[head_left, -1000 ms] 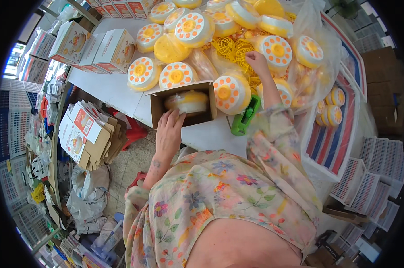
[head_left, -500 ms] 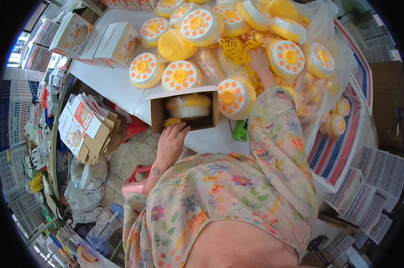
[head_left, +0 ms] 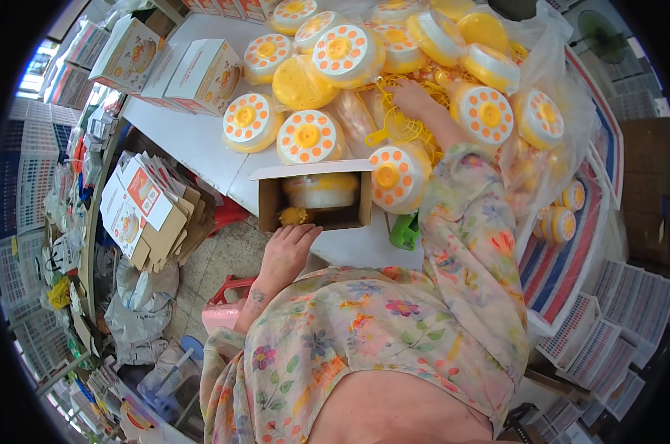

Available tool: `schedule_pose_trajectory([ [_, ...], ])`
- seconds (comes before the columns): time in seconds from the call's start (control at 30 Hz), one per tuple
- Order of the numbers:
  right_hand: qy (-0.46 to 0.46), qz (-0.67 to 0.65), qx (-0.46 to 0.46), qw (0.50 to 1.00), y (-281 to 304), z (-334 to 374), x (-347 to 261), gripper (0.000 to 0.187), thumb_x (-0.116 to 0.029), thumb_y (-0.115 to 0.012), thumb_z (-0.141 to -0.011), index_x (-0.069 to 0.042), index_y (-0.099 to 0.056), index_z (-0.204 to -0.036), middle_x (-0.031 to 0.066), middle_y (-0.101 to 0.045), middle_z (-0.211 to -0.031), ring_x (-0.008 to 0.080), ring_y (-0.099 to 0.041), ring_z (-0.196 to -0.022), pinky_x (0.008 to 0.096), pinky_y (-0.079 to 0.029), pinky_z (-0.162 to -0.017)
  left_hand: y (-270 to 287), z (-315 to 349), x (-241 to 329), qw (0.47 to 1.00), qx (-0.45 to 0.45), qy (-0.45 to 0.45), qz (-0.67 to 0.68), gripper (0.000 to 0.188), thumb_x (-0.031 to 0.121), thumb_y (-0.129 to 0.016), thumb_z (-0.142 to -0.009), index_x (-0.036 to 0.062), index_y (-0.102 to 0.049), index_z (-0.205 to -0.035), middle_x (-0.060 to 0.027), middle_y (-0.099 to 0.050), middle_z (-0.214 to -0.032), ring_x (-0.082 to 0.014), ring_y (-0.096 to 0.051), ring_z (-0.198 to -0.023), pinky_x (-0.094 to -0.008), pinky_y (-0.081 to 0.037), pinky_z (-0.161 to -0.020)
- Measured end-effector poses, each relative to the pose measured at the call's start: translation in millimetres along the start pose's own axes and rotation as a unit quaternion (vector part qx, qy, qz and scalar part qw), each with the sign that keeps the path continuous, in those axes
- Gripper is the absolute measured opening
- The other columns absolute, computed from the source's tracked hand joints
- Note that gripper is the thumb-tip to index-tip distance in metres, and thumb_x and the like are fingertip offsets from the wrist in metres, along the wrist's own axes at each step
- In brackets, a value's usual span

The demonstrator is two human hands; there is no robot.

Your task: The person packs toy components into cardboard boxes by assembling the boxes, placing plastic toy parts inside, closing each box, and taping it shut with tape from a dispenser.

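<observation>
An open cardboard box (head_left: 358,214) lies on the table before me, its white flap up. Inside are a wrapped yellow-and-white round toy (head_left: 321,191) and a small yellow piece (head_left: 293,215). My left hand (head_left: 285,254) holds the box's near edge, fingers together and thumb hidden. Farther off to the right, my right hand (head_left: 418,101) is closed on a yellow plastic mesh scoop (head_left: 404,127) at the pile; its fingertips are partly hidden. Beside the box stands another round toy with orange dots (head_left: 395,175). A green tape dispenser-like object (head_left: 405,231) sits at the table's near edge.
Many wrapped round toys (head_left: 307,138) cover the table's far side. Closed printed boxes (head_left: 204,76) stand at the back left. Flattened cartons (head_left: 153,214) are stacked left of the table, near a red stool (head_left: 227,296). Striped sheeting (head_left: 553,255) lies at the right.
My right hand has moved left and lifted a yellow mesh scoop partly out of the pile. My left fingers have slid back from inside the box to its near edge.
</observation>
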State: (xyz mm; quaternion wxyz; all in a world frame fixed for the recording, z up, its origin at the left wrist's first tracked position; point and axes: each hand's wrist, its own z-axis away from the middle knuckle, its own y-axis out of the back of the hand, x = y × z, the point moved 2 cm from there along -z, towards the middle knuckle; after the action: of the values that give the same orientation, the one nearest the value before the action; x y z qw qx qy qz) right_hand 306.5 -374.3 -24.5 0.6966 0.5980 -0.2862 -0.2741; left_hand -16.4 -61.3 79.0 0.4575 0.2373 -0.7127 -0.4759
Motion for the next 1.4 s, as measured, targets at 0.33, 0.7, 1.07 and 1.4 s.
schedule_pose_trajectory([
  [0.33,0.006,0.157,-0.072,0.985,10.1,15.9,12.5,0.022,-0.008,-0.055,-0.081,-0.011,-0.076,-0.09,0.0017,-0.067,-0.112,0.0277,-0.049,-0.122,0.0499,-0.026,-0.113,-2.6,7.6,-3.9,1.0,-0.01,0.014,-0.004,0.033,0.001,-0.058,-0.079,0.0067,-0.064,-0.11,-0.0058,-0.066,-0.103,-0.0248,-0.062,-0.092,-0.0367,-0.051,-0.083],
  [0.7,0.019,-0.438,0.113,0.892,178.0,205.9,-87.5,0.022,0.003,-0.069,-0.071,-0.005,-0.073,-0.091,0.0046,-0.063,-0.096,0.0215,-0.063,-0.091,0.0304,-0.05,-0.079,43.6,-37.7,48.7,0.985,0.149,-0.03,0.083,0.059,0.012,-0.07,-0.083,0.0044,-0.048,-0.138,-0.0164,-0.044,-0.143,-0.0358,-0.042,-0.131,-0.0462,-0.037,-0.109],
  [1.07,0.012,-0.494,0.211,0.843,193.1,222.8,-197.1,0.026,0.002,-0.058,-0.083,-0.003,-0.065,-0.107,0.0065,-0.068,-0.095,0.0171,-0.066,-0.089,0.0313,-0.053,-0.075,14.3,-45.3,56.3,0.976,-0.185,0.083,0.075,0.037,0.012,-0.056,-0.092,0.0068,-0.051,-0.128,-0.0133,-0.058,-0.107,-0.0251,-0.06,-0.089,-0.0349,-0.051,-0.077],
  [1.4,-0.12,-0.566,-0.238,0.78,133.3,211.2,-213.0,0.029,-0.016,-0.061,-0.088,-0.003,-0.059,-0.114,0.0028,-0.065,-0.085,0.0117,-0.062,-0.066,0.0255,-0.05,-0.054,39.3,-15.3,52.1,0.981,0.069,-0.115,0.142,0.029,0.0,-0.059,-0.089,0.0069,-0.059,-0.117,-0.0103,-0.055,-0.098,-0.0265,-0.057,-0.092,-0.0338,-0.049,-0.08],
])
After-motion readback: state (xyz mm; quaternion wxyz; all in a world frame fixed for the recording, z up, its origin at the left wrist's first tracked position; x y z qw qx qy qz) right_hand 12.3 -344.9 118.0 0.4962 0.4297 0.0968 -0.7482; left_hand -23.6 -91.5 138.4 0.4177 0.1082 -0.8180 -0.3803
